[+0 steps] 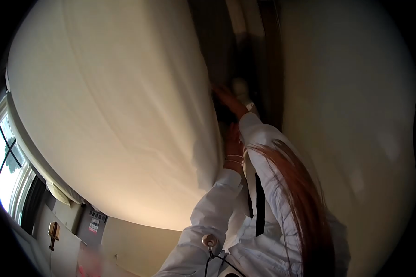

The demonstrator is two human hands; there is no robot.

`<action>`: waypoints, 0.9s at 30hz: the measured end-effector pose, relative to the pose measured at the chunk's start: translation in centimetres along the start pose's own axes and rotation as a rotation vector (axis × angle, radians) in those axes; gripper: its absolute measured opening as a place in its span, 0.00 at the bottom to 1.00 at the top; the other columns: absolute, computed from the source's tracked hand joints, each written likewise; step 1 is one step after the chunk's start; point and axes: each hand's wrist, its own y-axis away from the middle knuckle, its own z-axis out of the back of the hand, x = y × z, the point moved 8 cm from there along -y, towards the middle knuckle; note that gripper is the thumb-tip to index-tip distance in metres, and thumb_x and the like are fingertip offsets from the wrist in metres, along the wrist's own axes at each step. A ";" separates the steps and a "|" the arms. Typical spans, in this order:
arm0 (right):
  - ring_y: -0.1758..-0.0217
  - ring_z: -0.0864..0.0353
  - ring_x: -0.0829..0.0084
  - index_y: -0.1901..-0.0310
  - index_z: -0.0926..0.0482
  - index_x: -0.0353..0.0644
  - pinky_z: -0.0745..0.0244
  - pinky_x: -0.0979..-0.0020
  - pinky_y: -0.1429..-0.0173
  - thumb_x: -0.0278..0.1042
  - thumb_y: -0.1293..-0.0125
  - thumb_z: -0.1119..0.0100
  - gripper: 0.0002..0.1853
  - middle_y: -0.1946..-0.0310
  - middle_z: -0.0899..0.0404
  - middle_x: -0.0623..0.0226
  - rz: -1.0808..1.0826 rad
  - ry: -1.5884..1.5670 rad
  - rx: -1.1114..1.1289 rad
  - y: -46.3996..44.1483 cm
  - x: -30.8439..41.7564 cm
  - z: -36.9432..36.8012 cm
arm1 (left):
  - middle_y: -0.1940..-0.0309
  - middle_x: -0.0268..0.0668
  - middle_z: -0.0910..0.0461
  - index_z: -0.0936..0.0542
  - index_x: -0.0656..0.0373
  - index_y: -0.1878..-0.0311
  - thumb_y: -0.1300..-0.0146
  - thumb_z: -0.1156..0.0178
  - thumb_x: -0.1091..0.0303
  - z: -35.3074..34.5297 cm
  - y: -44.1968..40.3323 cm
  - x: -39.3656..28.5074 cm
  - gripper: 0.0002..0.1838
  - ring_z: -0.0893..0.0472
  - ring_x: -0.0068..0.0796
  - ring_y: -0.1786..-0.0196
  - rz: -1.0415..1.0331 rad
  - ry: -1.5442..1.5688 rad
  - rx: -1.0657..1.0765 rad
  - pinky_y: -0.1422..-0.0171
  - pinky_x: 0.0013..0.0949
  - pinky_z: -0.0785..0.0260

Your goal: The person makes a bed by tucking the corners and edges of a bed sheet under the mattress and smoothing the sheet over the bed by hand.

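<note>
A cream bed sheet (125, 101) covers a large mattress on the left, with soft folds along its near side. My right hand (232, 101) reaches into the dark gap beside the mattress, its stretched fingers against the sheet's edge. Below it, my left hand (234, 147) lies close along the same side, with its fingers extended and a thin band at the wrist. Both hands are in shadow, and their fingertips are partly hidden. Nothing held shows in either.
A pale wall (351, 115) rises close on the right. A window (9, 161) stands at the far left, near a door with a brass handle (53, 234). Long hair (305, 207) and a cord with a round badge reel (210, 240) hang down in front of me.
</note>
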 end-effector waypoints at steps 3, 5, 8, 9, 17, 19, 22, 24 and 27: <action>0.30 0.50 0.67 0.34 0.44 0.41 0.50 0.63 0.32 0.67 0.38 0.57 0.41 0.34 0.44 0.58 0.028 -0.192 0.094 -5.9 -2.0 -1.0 | 0.35 0.36 0.41 0.41 0.56 0.33 0.31 0.63 0.62 0.7 -2.6 0.0 0.24 0.39 0.30 0.36 -0.040 0.453 -0.040 0.36 0.33 0.48; 0.33 0.46 0.68 0.36 0.41 0.38 0.47 0.66 0.34 0.66 0.38 0.57 0.40 0.37 0.40 0.57 0.079 -0.258 0.124 -8.4 -3.2 -1.4 | 0.33 0.35 0.44 0.42 0.55 0.33 0.31 0.64 0.61 0.7 -3.5 0.7 0.25 0.43 0.30 0.33 -0.052 1.457 -0.016 0.32 0.35 0.52; 0.43 0.35 0.72 0.42 0.33 0.35 0.39 0.70 0.41 0.64 0.37 0.55 0.36 0.47 0.30 0.59 0.127 -0.197 0.073 -8.1 -1.1 -1.6 | 0.30 0.34 0.49 0.44 0.54 0.31 0.31 0.66 0.59 0.6 -5.3 0.7 0.25 0.48 0.29 0.29 -0.034 2.466 0.146 0.26 0.38 0.60; 0.50 0.30 0.75 0.46 0.28 0.36 0.35 0.71 0.46 0.62 0.36 0.53 0.33 0.54 0.25 0.62 0.120 -0.071 0.005 -8.1 -0.2 -1.0 | 0.30 0.34 0.49 0.44 0.54 0.32 0.30 0.66 0.57 -0.4 -6.2 0.9 0.26 0.48 0.29 0.29 -0.157 2.049 0.011 0.26 0.38 0.59; 0.71 0.32 0.82 0.65 0.23 0.36 0.33 0.76 0.67 0.45 0.37 0.42 0.17 0.75 0.25 0.72 0.336 -0.143 -0.213 -10.1 1.4 1.4 | 0.35 0.41 0.38 0.38 0.58 0.36 0.31 0.64 0.55 4.2 -10.6 -2.4 0.25 0.40 0.37 0.33 -0.366 0.882 -0.228 0.30 0.42 0.48; 0.70 0.32 0.82 0.65 0.23 0.35 0.33 0.75 0.66 0.45 0.38 0.42 0.17 0.75 0.24 0.70 0.305 -0.190 -0.190 -10.2 1.5 0.2 | 0.38 0.43 0.36 0.36 0.61 0.38 0.32 0.60 0.59 5.4 -11.2 -4.6 0.24 0.36 0.40 0.36 -0.423 0.918 -0.189 0.34 0.44 0.42; 0.69 0.30 0.80 0.67 0.23 0.35 0.32 0.75 0.64 0.42 0.40 0.40 0.15 0.74 0.25 0.69 0.369 -0.094 -0.208 -11.0 1.1 -0.3 | 0.41 0.46 0.33 0.34 0.64 0.40 0.34 0.57 0.62 6.2 -12.9 -7.4 0.22 0.32 0.44 0.39 -0.489 0.950 -0.145 0.38 0.47 0.36; 0.67 0.29 0.78 0.65 0.24 0.36 0.32 0.75 0.62 0.37 0.41 0.39 0.11 0.74 0.26 0.68 0.410 0.021 -0.246 -11.8 0.4 0.1 | 0.47 0.46 0.27 0.29 0.62 0.43 0.34 0.56 0.62 8.2 -13.5 -7.0 0.20 0.28 0.43 0.44 -0.637 1.275 -0.449 0.42 0.46 0.32; 0.66 0.27 0.75 0.62 0.25 0.36 0.32 0.75 0.60 0.33 0.40 0.40 0.10 0.74 0.27 0.68 0.703 -0.100 -0.523 -9.7 0.7 1.6 | 0.44 0.40 0.29 0.30 0.62 0.43 0.36 0.56 0.67 7.9 -13.5 -7.8 0.19 0.30 0.39 0.41 -0.770 1.048 -0.585 0.39 0.41 0.36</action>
